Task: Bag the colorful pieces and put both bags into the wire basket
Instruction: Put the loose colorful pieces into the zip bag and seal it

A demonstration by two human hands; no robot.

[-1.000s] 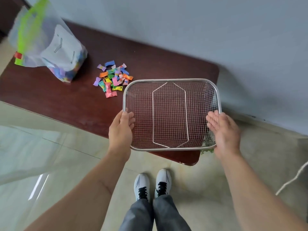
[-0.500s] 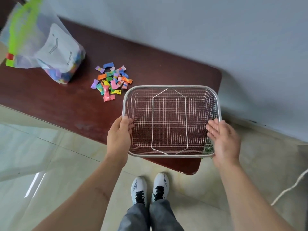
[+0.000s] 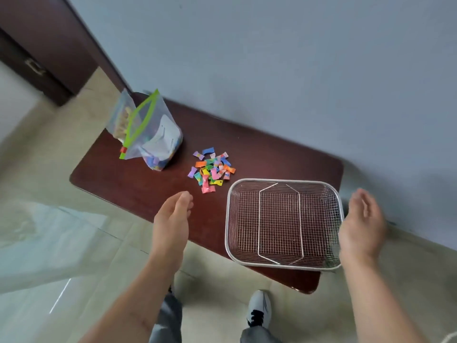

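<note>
Dark red-brown wood table [image 3: 148, 184] set against a grey wall [image 3: 272, 70], seen from above. Near right corner overhung by a wire basket [image 3: 284, 222] — its front rim past the table edge, above the pale tile floor [image 3: 61, 243]. Bare wood open between basket and left edge, and along the front edge below the pieces.

One basket, empty, with a wire handle folded flat inside. One loose pile of colorful pieces [image 3: 212, 170], wrapped like small candies, too many and too overlapped to count, just beyond the basket's far left corner. Two clear bags at the far left end: one zip bag [image 3: 150, 137] with a green strip, upright and partly filled with pieces, and a second bag [image 3: 121, 120] right behind it, mostly hidden. Two hands, both bare.

Left hand [image 3: 173, 219] open and empty, fingers loosely together, hovering over the table's front edge — pile just ahead of the fingertips, basket well to its right. Right hand [image 3: 362, 224] open and empty too, palm turned inward, just beside the basket's right rim; contact cannot be told. Basket between the two hands, nearer the right one.
</note>
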